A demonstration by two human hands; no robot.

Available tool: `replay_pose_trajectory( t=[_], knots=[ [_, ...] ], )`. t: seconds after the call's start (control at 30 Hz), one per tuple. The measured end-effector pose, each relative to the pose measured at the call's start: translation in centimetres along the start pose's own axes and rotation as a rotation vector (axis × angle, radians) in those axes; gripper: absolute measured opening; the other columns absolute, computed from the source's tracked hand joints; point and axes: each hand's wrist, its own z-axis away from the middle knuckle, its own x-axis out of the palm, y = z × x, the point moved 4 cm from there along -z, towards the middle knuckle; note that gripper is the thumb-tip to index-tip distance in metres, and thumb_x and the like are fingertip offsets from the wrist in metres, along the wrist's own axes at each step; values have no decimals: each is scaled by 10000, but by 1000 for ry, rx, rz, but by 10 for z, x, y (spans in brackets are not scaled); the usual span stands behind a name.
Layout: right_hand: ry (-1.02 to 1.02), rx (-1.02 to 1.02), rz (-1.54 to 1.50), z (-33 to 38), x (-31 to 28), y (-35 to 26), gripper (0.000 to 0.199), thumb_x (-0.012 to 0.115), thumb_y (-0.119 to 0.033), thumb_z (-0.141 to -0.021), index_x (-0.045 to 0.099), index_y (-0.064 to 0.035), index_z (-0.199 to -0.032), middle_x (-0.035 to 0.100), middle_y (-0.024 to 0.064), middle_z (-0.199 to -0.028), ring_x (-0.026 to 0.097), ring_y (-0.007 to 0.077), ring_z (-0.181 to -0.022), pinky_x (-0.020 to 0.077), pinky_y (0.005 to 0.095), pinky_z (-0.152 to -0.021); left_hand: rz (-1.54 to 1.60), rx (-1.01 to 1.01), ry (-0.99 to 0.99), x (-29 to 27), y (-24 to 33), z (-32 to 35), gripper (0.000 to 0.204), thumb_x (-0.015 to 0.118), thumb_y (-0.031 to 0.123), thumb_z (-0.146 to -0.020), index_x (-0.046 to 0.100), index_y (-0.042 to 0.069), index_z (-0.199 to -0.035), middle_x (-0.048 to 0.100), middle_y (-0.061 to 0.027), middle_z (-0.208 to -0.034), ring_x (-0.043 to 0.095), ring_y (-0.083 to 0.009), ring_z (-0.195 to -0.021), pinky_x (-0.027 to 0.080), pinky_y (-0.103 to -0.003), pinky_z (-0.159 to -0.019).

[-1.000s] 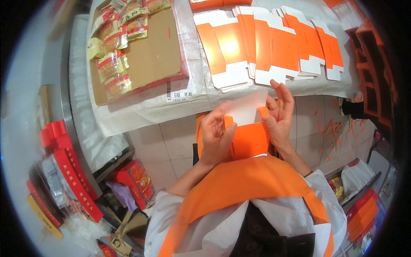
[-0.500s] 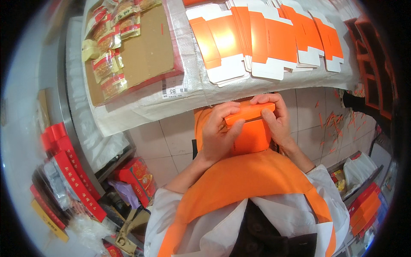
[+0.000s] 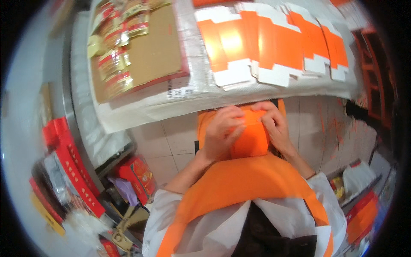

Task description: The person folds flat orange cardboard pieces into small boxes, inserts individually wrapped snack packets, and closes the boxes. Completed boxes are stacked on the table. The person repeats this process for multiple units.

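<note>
Over my lap, against the orange apron (image 3: 257, 180), I hold an orange folding carton (image 3: 250, 139) in both hands. My left hand (image 3: 222, 133) curls round its left side, fingers bent over the upper end. At the right side, my right hand (image 3: 274, 125) grips the upper corner with bent fingers and thumb. Motion blur and the fingers hide most of the carton's upper end. Flattened orange and white cartons (image 3: 278, 47) lie in overlapping rows on the table just beyond my hands.
White woven sheeting (image 3: 145, 112) covers the table. On its left, a brown cardboard box (image 3: 160, 47) carries several wrapped pastries (image 3: 113, 64). Red ribbons (image 3: 72, 167) and a red box (image 3: 137, 175) are at lower left. Orange scraps (image 3: 336, 132) litter the tiled floor at right.
Both hands have shifted on the carton; my thumbs and fingers have drawn in at its upper end. The upper flap no longer stands out as a distinct raised edge. The whole view has shifted slightly.
</note>
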Motion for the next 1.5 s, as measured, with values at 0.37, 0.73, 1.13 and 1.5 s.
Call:
replay_pose_trajectory(
  t=[0.37,0.73,1.13,1.5],
  knots=[
    [-466,-236,245,-121,110,-79,89,527,-27,-834,579,2,-901,588,155,-1087,557,267,-1041,425,334,-892,-56,-437,-50,-91,3,28,466,723,162,-744,481,6,-1111,583,-129,-1057,560,-273,-1031,465,-337,-839],
    [-650,-1103,1297,-329,322,0,152,509,-133,-786,502,-104,-935,471,70,-1238,440,227,-1161,322,381,-989,504,-686,1244,-168,-33,175,383,458,200,-936,391,19,-1267,504,-96,-1192,504,-168,-1076,412,-308,-924],
    [-312,-310,202,-268,190,-108,181,482,-226,-943,511,-49,-964,513,-36,-812,465,23,-712,391,183,-590,-408,-599,1237,-196,-8,129,474,331,318,-982,247,84,-1385,357,-121,-1323,398,-219,-1181,374,-351,-961],
    [-442,-180,224,-172,132,-80,155,491,-184,-939,479,-34,-902,453,-16,-729,434,44,-679,383,208,-586,272,-326,1186,-136,-6,69,456,314,208,-978,221,33,-1389,395,-127,-1292,416,-192,-1150,360,-316,-958]
  ],
)
